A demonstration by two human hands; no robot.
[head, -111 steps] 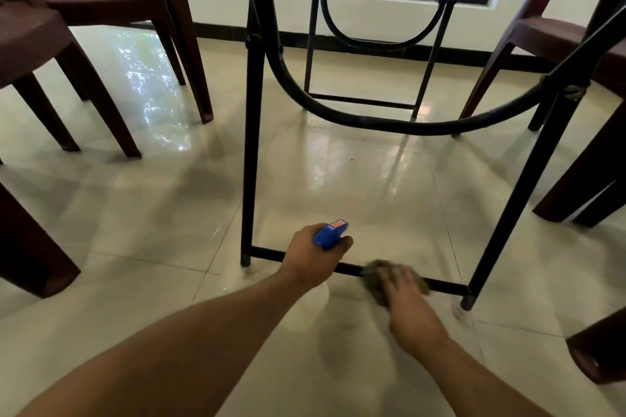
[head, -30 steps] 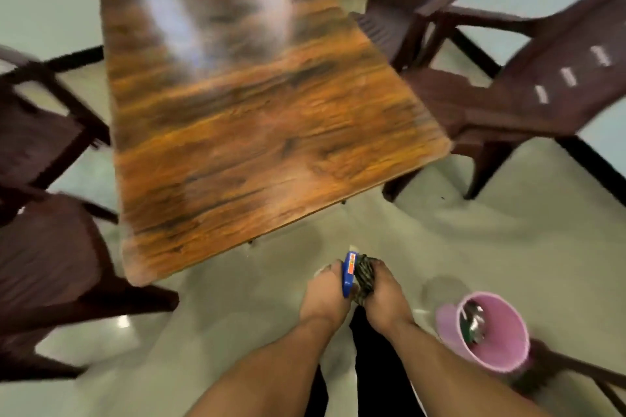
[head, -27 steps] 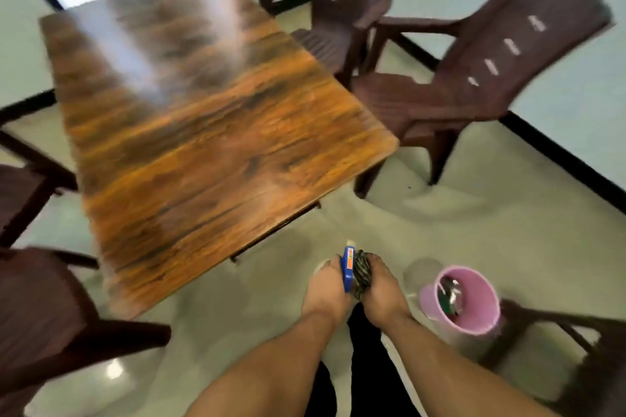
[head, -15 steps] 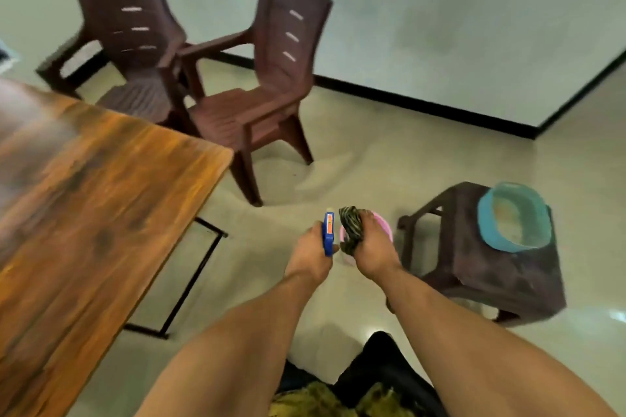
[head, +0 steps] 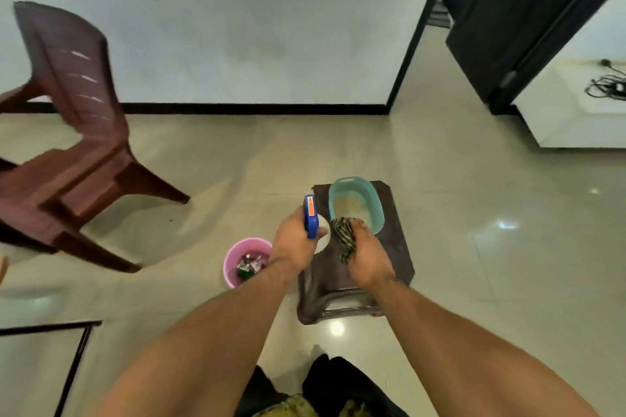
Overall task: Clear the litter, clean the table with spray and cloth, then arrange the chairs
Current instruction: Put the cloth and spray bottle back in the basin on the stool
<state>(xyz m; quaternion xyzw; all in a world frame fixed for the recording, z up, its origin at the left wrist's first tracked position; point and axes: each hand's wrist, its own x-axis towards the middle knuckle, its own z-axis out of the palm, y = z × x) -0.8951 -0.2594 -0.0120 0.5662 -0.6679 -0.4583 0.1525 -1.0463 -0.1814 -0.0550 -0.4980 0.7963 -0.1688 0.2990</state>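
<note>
My left hand [head: 294, 244] grips a spray bottle with a blue trigger head [head: 310, 217], held upright over the left edge of a low dark stool [head: 398, 247]. My right hand [head: 367, 256] grips a bunched green-striped cloth [head: 343, 235] just above the stool top, beside a teal basin [head: 374, 205] that stands on the stool. A pink bin [head: 232, 257] holding litter sits on the floor left of the stool. One brown plastic chair [head: 67, 152] stands at the left. The table top is out of view; only its black metal leg frame [head: 72, 366] shows at the lower left.
A white wall with a black skirting [head: 254, 108] runs behind. A dark door [head: 515, 13] stands open at the upper right, next to a white counter [head: 576, 112] with cables on it. Glossy tiled floor [head: 491, 247] lies to the right of the stool.
The view has swung right, away from the table. Both hands, still holding the bottle and cloth, have moved over the stool with the basin. The pink bin now lies left of my hands.
</note>
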